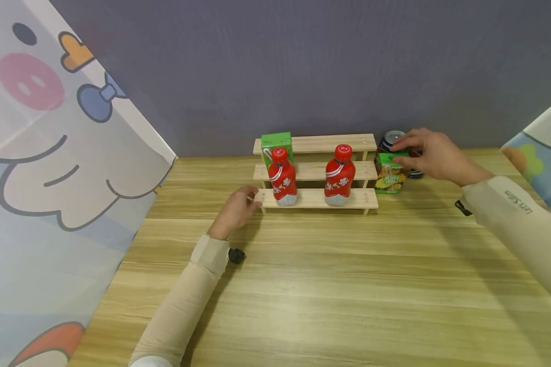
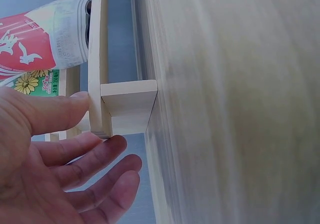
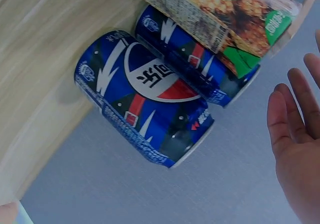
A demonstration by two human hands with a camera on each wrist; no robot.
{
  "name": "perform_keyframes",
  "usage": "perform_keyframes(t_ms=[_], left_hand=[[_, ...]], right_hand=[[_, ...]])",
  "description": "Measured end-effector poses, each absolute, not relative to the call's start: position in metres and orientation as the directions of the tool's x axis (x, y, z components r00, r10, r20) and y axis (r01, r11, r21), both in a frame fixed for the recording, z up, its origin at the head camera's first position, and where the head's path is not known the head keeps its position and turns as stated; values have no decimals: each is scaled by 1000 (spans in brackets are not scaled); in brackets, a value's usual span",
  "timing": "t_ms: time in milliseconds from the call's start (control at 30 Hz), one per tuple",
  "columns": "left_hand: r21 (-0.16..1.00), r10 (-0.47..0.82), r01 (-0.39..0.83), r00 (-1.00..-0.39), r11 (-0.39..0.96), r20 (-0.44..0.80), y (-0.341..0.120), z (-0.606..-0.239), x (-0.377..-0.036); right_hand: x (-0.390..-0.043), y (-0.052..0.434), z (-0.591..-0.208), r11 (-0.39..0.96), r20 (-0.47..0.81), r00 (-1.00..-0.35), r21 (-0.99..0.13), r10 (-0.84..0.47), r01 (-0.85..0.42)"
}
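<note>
A three-tier wooden rack (image 1: 309, 199) stands against the back wall. My left hand (image 1: 236, 208) is at the left end of its lowest board; in the left wrist view thumb and fingertips hold that board's end (image 2: 101, 125). Two red bottles (image 1: 283, 183) stand upright on this lowest tier, with a green drink carton (image 1: 277, 138) behind the left one. To the rack's right, my right hand (image 1: 429, 155) reaches over a green-topped pineapple drink carton (image 1: 389, 178). Its fingers are extended, and the right wrist view shows them apart from the carton (image 3: 245, 18).
Two blue cola cans (image 3: 145, 96) stand close behind the pineapple drink carton, partly hidden by my right hand in the head view. A grey wall (image 1: 303, 66) rises behind the wooden table (image 1: 303, 285). A cartoon-printed panel (image 1: 50, 168) borders the left side.
</note>
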State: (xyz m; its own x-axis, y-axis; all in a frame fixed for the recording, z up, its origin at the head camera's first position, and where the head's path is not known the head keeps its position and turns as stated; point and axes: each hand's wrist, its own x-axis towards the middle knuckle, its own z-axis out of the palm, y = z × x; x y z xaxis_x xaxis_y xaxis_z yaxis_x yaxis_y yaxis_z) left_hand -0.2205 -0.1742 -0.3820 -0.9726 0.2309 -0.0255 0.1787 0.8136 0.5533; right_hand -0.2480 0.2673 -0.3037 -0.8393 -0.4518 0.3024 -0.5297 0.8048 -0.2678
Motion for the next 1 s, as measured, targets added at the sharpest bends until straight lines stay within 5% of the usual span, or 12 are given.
perform_keyframes(t_ms=[1000], left_hand=[[551,221,172,-975,816,-24,-173,-383,-222]], right_hand=[[-245,247,-286,765,390,-792,-268,-470,-586]])
